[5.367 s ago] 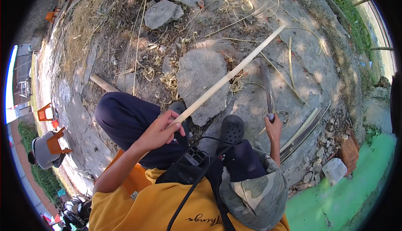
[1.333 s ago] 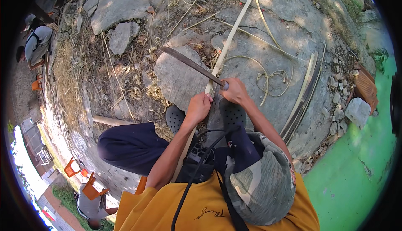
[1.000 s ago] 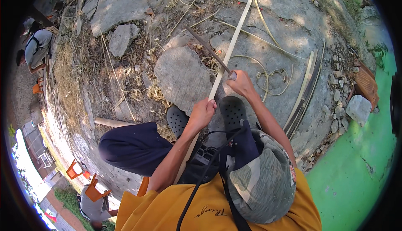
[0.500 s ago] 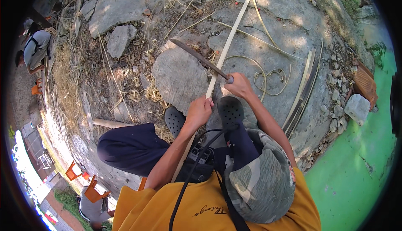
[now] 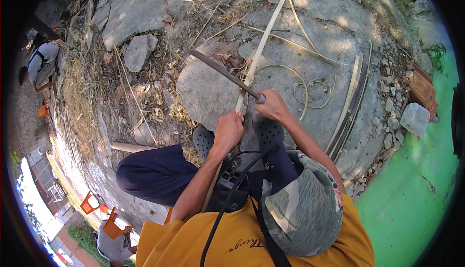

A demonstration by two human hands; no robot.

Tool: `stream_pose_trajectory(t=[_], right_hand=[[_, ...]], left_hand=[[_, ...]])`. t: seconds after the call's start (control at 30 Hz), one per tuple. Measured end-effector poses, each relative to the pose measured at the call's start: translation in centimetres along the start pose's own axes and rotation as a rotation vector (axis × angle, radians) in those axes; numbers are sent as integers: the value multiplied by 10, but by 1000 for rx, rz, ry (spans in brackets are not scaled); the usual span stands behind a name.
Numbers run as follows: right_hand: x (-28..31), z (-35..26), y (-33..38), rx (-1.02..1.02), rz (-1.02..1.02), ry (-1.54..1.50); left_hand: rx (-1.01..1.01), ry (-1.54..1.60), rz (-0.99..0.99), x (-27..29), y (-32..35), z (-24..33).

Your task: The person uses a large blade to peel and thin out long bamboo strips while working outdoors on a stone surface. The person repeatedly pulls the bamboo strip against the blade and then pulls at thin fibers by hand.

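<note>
Your right hand (image 5: 273, 106) fingers are clenched round the handle of one long dark blade (image 5: 223, 73), a machete-type knife, raised and slanting up-left from the fist, its tip over the big flat stone (image 5: 206, 92). Your left hand (image 5: 228, 130) fingers are wrapped round one long pale bamboo strip (image 5: 261, 49), gripping it low, just below the knife hand. The strip runs from under your left forearm up and right across the stone ground, its far end near the top of the view. Blade crosses the strip just above your right fist; whether the edge touches it I cannot tell.

Two dark perforated clogs: one (image 5: 203, 141) just left of your left hand, one (image 5: 268, 129) below your right hand. Dark trouser leg (image 5: 155, 172) bent out to your left. One round pale pole piece (image 5: 131, 147) lies on the ground beside that knee.

Right side: a bundle of flat split slats (image 5: 351, 107), several, exact count unclear, lying parallel near the stone edge. Thin curled shavings (image 5: 310, 85) loop between strip and slats. One separate grey rock (image 5: 138, 51) up left, one pale block (image 5: 415, 118) far right by the green water (image 5: 411, 194). Two other people at the left rim: one (image 5: 41, 63) upper left, one (image 5: 114, 240) lower left.
</note>
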State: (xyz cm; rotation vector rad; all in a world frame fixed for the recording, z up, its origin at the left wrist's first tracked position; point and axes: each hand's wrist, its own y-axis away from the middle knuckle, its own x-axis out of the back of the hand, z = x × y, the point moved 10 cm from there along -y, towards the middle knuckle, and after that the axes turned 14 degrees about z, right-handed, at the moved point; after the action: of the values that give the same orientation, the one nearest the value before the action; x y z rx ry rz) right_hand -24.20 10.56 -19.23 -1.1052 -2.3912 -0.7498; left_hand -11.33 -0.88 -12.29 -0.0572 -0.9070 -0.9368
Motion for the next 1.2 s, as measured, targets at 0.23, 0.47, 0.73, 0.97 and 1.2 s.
stream_pose_trajectory(t=[0.23, 0.47, 0.73, 0.97, 1.2], right_hand=[[1, 25, -13, -139, -5, 72], [19, 26, -34, -179, 2, 74], [32, 37, -39, -224, 12, 111], [17, 4, -2, 57, 32, 20], [2, 7, 11, -37, 25, -76]], left_hand=[[21, 14, -49, -6, 7, 1], [-50, -10, -38, -5, 17, 6], [11, 44, -99, -9, 15, 7], [130, 172, -111, -13, 11, -22], [375, 378, -251, -19, 20, -40]])
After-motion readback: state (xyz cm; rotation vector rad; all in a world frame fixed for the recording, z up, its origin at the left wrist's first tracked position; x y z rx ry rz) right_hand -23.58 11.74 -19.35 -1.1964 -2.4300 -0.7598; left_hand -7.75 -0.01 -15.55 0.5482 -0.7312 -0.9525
